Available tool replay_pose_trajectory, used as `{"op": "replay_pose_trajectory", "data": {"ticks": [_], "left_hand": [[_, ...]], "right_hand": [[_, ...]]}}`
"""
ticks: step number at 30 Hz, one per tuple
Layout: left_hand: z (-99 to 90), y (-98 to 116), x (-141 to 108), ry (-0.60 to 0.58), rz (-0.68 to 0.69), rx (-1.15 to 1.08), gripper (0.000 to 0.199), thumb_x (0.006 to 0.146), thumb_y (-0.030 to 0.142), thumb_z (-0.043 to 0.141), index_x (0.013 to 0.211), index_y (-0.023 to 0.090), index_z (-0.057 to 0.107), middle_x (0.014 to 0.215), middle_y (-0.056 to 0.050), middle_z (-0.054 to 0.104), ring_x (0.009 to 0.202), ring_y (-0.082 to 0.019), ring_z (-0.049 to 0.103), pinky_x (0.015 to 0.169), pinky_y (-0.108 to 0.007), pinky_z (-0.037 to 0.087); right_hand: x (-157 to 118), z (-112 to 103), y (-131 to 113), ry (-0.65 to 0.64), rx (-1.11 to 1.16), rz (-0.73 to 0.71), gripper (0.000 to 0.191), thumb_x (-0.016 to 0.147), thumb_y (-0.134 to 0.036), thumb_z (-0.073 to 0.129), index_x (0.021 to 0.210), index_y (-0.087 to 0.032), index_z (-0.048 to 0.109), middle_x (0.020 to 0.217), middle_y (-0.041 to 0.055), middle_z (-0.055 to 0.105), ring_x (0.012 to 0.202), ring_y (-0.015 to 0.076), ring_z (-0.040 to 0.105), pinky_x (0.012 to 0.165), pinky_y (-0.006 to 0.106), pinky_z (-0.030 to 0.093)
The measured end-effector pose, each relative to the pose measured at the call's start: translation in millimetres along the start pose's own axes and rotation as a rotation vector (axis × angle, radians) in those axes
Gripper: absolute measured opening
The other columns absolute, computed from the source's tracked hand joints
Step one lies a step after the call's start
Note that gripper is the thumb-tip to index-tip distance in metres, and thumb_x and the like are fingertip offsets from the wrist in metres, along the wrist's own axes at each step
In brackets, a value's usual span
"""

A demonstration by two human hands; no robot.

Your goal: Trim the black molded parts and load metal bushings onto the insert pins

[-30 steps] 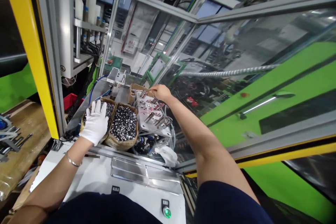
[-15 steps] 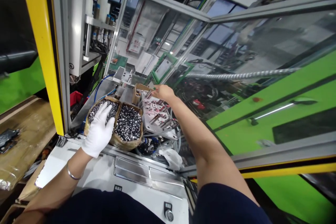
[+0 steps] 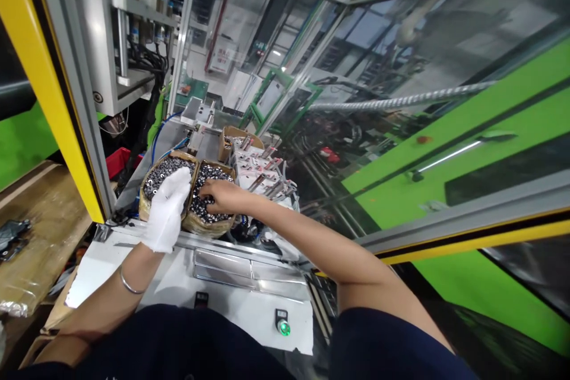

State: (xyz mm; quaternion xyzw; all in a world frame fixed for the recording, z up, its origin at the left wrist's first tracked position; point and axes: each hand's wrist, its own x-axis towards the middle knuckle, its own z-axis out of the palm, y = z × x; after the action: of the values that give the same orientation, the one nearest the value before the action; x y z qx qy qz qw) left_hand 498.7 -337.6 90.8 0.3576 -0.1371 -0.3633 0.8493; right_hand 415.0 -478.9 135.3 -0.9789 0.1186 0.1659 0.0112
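Observation:
My right hand (image 3: 222, 196), bare, reaches into the right box (image 3: 209, 229) of small black and silvery metal parts (image 3: 214, 171). Its fingers are curled down among the parts, and the fingertips are partly hidden. In a white glove, my left hand (image 3: 167, 211) is cupped over the near side of the left box (image 3: 145, 199), which is filled with small grey ring-like metal parts (image 3: 167, 171). The gloved fingers are drawn together; whatever lies in them, if anything, is hidden. Just right of the boxes stands a metal fixture (image 3: 258, 169) with upright pins and clamps.
Behind the fixture is another cardboard box (image 3: 227, 141) of small parts. A clear guard panel in an aluminium frame (image 3: 312, 74) closes off the right side. A yellow post (image 3: 48, 83) rises at left. On the white front ledge (image 3: 249, 303) a green button (image 3: 283, 327) glows.
My right hand has moved from the far end of the fixture back into the right box. My left fingers, spread before, have come together. The button now glows green, and the view has shifted.

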Motion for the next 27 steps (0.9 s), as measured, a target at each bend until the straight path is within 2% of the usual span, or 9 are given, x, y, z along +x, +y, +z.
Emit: {"op": "replay_pose_trajectory", "data": {"ticks": [3,8,12,16,18,20,22,24,27], "left_hand": [[4.6,3,-1,0.012,-0.123,-0.120,0.032,0.073,0.009,0.065,0.104,0.018,0.069,0.124,-0.008,0.068,0.121,-0.020,0.060,0.111,-0.033,0.040],[9.5,10,-2,0.055,-0.265,-0.211,0.031,0.077,0.007,0.057,0.105,0.017,0.066,0.129,-0.009,0.065,0.120,-0.018,0.060,0.110,-0.031,0.041],[15.6,6,4,0.122,-0.343,-0.292,0.026,0.082,0.008,0.051,0.104,0.015,0.064,0.124,-0.012,0.066,0.112,-0.017,0.064,0.105,-0.031,0.044],[30.7,-11,20,0.123,-0.496,-0.337,0.017,0.090,0.017,0.047,0.088,0.014,0.063,0.098,-0.012,0.070,0.088,-0.018,0.069,0.091,-0.034,0.052],[40.1,-20,28,0.098,-0.574,-0.375,0.025,0.094,0.020,0.042,0.079,0.014,0.061,0.082,-0.008,0.068,0.075,-0.017,0.067,0.081,-0.034,0.054],[47.7,-28,33,0.078,-0.609,-0.419,0.029,0.095,0.018,0.038,0.076,0.014,0.059,0.073,-0.006,0.065,0.067,-0.016,0.065,0.072,-0.032,0.055],[51.9,-33,32,0.077,-0.644,-0.424,0.027,0.094,0.013,0.037,0.077,0.014,0.059,0.074,-0.007,0.065,0.068,-0.016,0.066,0.069,-0.031,0.056],[52.8,-35,29,0.076,-0.685,-0.401,0.022,0.091,0.008,0.041,0.080,0.012,0.059,0.080,-0.010,0.067,0.075,-0.017,0.068,0.072,-0.030,0.057],[51.3,-36,25,0.030,-0.675,-0.399,0.019,0.090,0.010,0.044,0.082,0.011,0.061,0.087,-0.013,0.067,0.082,-0.018,0.069,0.076,-0.030,0.058]], "right_hand": [[4,0,4,-0.012,0.000,-0.001,0.035,0.075,-0.019,0.067,0.109,-0.015,0.070,0.108,0.0105,0.070,0.099,0.0226,0.064,0.081,0.026,0.044],[9,1,6,0.035,0.010,0.043,0.031,0.072,-0.019,0.069,0.103,-0.015,0.073,0.098,0.0080,0.074,0.090,0.0207,0.066,0.073,0.024,0.043],[8,-9,21,0.172,0.120,0.068,0.017,0.069,-0.011,0.068,0.084,-0.015,0.074,0.081,0.0028,0.073,0.077,0.0151,0.063,0.068,0.022,0.043],[1,-22,25,0.347,0.418,0.068,0.017,0.068,-0.008,0.063,0.080,-0.013,0.072,0.072,-0.0004,0.069,0.065,0.0098,0.059,0.062,0.019,0.043],[-4,-27,20,0.331,0.522,0.014,0.017,0.069,-0.010,0.063,0.083,-0.013,0.073,0.073,0.0000,0.070,0.064,0.0095,0.060,0.061,0.019,0.044],[-9,-31,19,0.294,0.531,-0.036,0.015,0.069,-0.011,0.063,0.080,-0.013,0.073,0.073,0.0004,0.070,0.065,0.0097,0.061,0.062,0.019,0.045],[-14,-37,25,0.323,0.506,-0.010,0.015,0.070,-0.010,0.059,0.076,-0.012,0.073,0.069,0.0004,0.069,0.063,0.0097,0.061,0.062,0.019,0.044],[-19,-43,37,0.393,0.505,0.079,0.017,0.072,-0.009,0.056,0.077,-0.011,0.072,0.063,0.0000,0.067,0.057,0.0098,0.059,0.058,0.020,0.044],[-24,-47,49,0.422,0.450,0.108,0.017,0.074,-0.011,0.057,0.080,-0.012,0.073,0.068,0.0019,0.069,0.061,0.0116,0.061,0.060,0.021,0.045]]}}
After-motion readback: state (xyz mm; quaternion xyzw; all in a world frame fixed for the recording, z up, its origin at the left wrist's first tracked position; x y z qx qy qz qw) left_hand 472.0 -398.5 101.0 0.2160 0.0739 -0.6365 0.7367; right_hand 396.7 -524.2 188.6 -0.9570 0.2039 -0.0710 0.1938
